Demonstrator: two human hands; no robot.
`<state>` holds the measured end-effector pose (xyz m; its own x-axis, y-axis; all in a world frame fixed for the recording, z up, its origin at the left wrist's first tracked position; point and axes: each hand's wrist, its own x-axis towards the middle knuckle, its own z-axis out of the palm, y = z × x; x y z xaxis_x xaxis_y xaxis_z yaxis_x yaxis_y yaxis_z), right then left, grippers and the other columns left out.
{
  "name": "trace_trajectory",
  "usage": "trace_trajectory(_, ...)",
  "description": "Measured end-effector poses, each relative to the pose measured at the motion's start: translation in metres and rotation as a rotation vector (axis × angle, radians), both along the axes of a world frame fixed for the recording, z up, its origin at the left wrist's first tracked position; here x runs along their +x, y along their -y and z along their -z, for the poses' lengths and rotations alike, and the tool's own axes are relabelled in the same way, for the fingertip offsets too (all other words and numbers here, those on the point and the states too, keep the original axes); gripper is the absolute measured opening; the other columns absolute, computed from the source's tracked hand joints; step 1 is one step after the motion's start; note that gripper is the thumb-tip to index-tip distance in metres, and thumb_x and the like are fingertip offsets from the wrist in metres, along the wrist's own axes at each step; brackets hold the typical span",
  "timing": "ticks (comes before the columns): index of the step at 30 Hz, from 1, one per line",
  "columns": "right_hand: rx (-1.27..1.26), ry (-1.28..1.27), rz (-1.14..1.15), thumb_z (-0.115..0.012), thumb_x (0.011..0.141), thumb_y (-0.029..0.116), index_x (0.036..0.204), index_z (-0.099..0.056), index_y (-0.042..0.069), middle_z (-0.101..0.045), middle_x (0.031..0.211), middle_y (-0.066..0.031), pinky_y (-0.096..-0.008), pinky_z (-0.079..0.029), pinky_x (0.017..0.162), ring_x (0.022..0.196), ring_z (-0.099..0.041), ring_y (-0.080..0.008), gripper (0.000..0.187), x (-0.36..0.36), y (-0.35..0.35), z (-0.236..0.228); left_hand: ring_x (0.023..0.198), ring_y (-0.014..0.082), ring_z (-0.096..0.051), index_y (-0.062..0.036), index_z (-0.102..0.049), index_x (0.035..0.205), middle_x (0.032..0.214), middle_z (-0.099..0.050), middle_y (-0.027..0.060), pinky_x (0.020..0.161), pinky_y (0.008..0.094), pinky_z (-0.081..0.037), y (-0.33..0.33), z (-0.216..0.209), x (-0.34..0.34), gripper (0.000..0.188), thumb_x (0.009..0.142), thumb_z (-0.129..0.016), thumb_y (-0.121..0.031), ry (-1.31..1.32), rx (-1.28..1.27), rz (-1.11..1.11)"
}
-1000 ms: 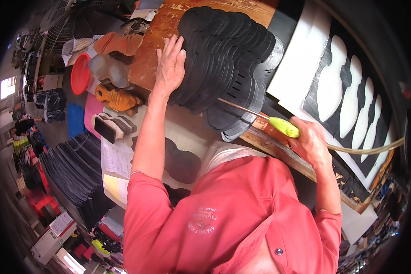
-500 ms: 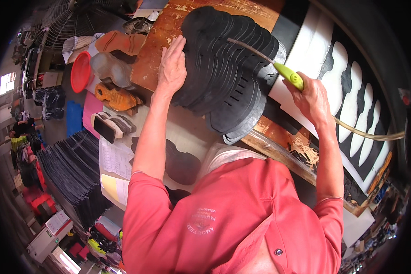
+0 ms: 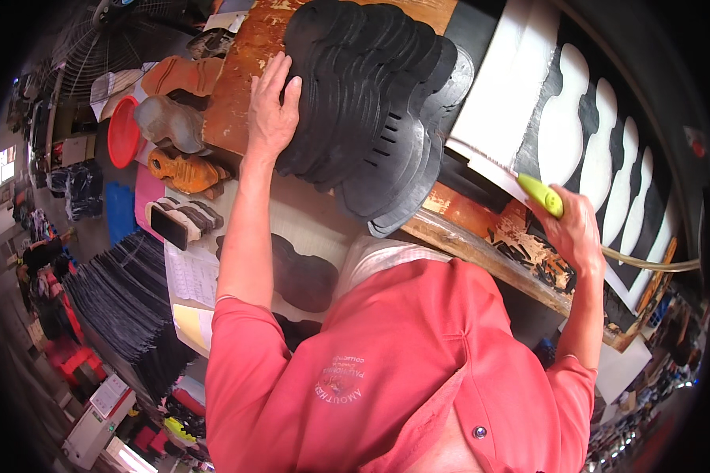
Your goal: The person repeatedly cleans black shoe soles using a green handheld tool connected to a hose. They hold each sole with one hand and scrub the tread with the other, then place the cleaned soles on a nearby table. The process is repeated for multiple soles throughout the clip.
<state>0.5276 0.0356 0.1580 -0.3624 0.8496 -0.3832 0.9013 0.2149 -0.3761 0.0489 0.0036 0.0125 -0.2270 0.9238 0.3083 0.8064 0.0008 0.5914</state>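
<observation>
Head view: we see the right hand [image 3: 574, 230] curled around a green air gun [image 3: 540, 195], and its nozzle just swung right, off the black stack [image 3: 355, 87], over the white board's [image 3: 505, 75] near-left corner. So nothing's covering the stack's top now. It's on the wooden table [image 3: 241, 87], left hand [image 3: 272, 118] still against its left side, fingers nearly together, thumb apart.
</observation>
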Motion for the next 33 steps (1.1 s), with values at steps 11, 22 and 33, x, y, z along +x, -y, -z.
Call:
trace_trajectory(11, -0.207, 0.054, -0.108, -0.08, 0.09, 0.019, 0.095, -0.073, 0.005, -0.069, 0.08, -0.0246, -0.0512, -0.053, 0.071, 0.082, -0.068, -0.0467, 0.016, 0.028, 0.032, -0.008, 0.148, 0.0375, -0.051, -0.0021, -0.063, 0.147, 0.157, -0.057, 0.0195, 0.128, 0.0558, -0.029, -0.002, 0.001, 0.0, 0.049, 0.111, -0.055, -0.035, 0.003, 0.025, -0.008)
trace_trajectory(22, 0.054, -0.214, -0.277, -0.081, 0.089, 0.016, 0.096, -0.063, 0.003, -0.066, 0.08, -0.024, -0.0532, -0.051, 0.07, 0.085, -0.065, -0.0503, 0.023, -0.047, 0.035, 0.024, 0.147, 0.0372, -0.051, -0.0043, -0.064, 0.145, 0.159, -0.055, 0.0182, 0.125, 0.0462, -0.037, -0.003, 0.0, 0.006, 0.041, 0.108, -0.053, -0.018, 0.073, 0.002, 0.001)
trace_trajectory(33, 0.226, -0.256, -0.201, -0.076, 0.099, 0.017, 0.102, -0.071, 0.001, -0.062, 0.071, -0.0257, -0.0448, -0.051, 0.061, 0.064, -0.06, -0.0464, 0.017, -0.101, -0.024, 0.036, 0.143, 0.038, -0.055, 0.0018, -0.064, 0.142, 0.154, -0.06, 0.02, 0.122, 0.0441, -0.042, -0.005, -0.005, 0.013, 0.039, 0.106, -0.054, -0.009, 0.073, 0.054, 0.009)
